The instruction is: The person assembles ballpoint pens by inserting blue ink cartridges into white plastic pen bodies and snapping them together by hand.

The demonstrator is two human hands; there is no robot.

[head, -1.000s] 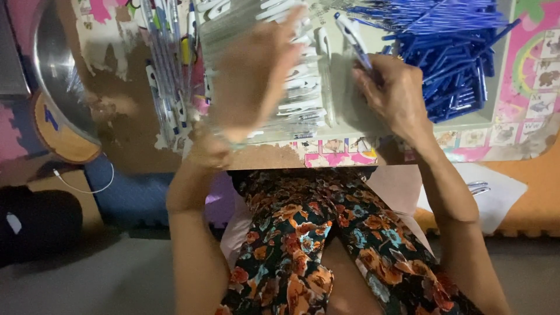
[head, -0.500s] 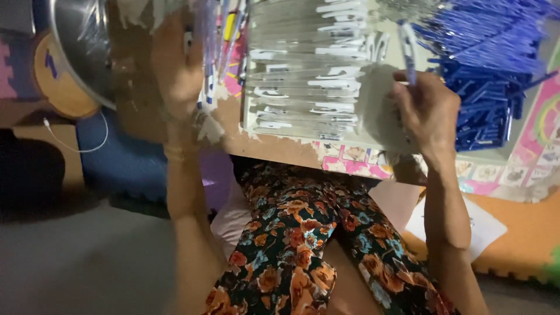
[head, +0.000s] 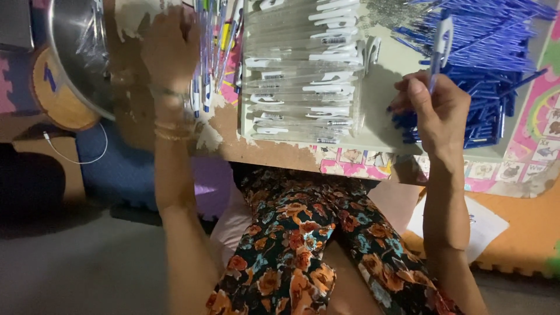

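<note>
Right hand (head: 434, 114), centre right of frame: grip pinching one blue-and-white pen (head: 438, 49) upright, clear of the blue pen heap (head: 496, 70) behind. Left hand (head: 169, 46), upper left: grip resting on worktop (head: 274, 153); closure cannot tell. Beside it, loose pens (head: 213, 52). Clear barrels tray (head: 303, 70) between. Steel bowl (head: 73, 52) far left.

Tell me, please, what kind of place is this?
Probably a home workspace for assembling pens: a worn low table holds clear pen barrels and blue refills, with foam play mats on the floor.
</note>
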